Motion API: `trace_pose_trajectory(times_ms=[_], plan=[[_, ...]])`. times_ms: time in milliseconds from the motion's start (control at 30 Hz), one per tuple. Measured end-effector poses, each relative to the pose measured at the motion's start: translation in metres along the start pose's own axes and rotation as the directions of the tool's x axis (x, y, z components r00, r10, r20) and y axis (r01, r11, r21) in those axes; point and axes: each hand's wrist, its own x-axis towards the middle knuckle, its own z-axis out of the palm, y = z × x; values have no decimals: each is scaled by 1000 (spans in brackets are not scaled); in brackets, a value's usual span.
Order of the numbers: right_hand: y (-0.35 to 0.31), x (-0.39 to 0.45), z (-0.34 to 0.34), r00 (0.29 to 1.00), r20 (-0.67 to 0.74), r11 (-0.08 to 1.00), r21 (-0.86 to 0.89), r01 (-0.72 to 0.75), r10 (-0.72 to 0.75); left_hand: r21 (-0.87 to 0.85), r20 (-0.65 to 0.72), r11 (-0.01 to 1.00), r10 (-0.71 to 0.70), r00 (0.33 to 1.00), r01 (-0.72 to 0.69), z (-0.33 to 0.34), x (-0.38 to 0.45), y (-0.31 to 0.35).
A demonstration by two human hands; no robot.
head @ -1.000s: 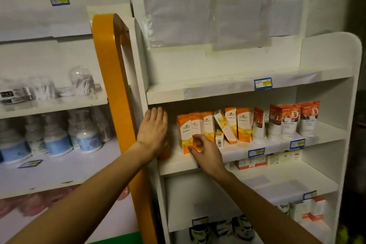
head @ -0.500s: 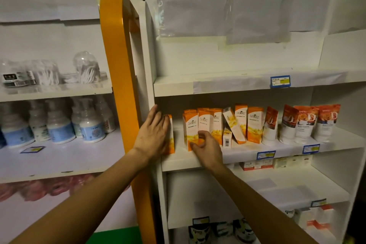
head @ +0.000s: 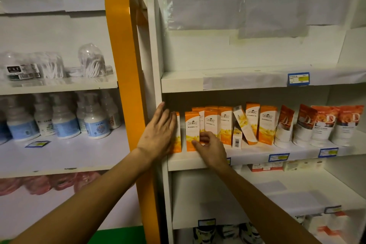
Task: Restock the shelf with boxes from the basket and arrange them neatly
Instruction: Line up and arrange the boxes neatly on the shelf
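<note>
Now the left hand [head: 158,134] lies flat against the end box [head: 177,134] while the right hand [head: 211,147] pinches a front box [head: 192,130]. Slide the boxes together along the shelf [head: 198,162], then straighten the tilted box [head: 244,125] right of the right hand.

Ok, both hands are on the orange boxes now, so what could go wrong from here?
1. The tilted box leans over a small box; jostling the row could topple both.
2. The left hand presses the end box flat; a hard push could knock it over.
3. The right hand pinching a front box might drag neighbours forward.
</note>
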Motion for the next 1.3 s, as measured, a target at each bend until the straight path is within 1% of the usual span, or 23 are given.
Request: trace_pose_trajectory(times_ms=[133,233,400,500,567,667,800,933,1067,1200,1300], plan=[[2,0,-4,994,83,997,-33,75,-72,5,-24,1000,1,1000,-1,4,1,1],[6,-1,-5,984,140,994,-3,111,-110,-6,-49,1000,-5,999,5,6,1,2],[7,2,-8,962,236,990,17,137,-137,-112,-105,993,-57,993,45,10,-3,8],[9,0,-7,960,239,989,39,142,-147,-183,-130,980,-107,986,82,13,-13,16],[10,-2,-7,962,238,991,51,125,-133,-239,-118,967,-118,986,87,17,-22,22],[9,-5,-6,962,241,991,63,117,-129,-331,-158,939,-151,976,91,25,-33,31],[6,-3,-5,963,244,992,75,103,-118,-349,-116,935,-104,988,58,37,-47,47],[7,-6,-7,956,261,989,106,108,-133,-371,-56,926,-100,993,72,42,-53,53],[5,-9,-7,950,279,987,113,113,-141,-380,-80,922,-118,990,79,44,-53,55],[4,-14,0,944,247,976,49,212,-217,-432,-83,896,-151,985,101,46,-59,60],[4,-18,8,947,223,972,17,233,-231,-432,-63,897,-134,989,94,51,-68,65]])
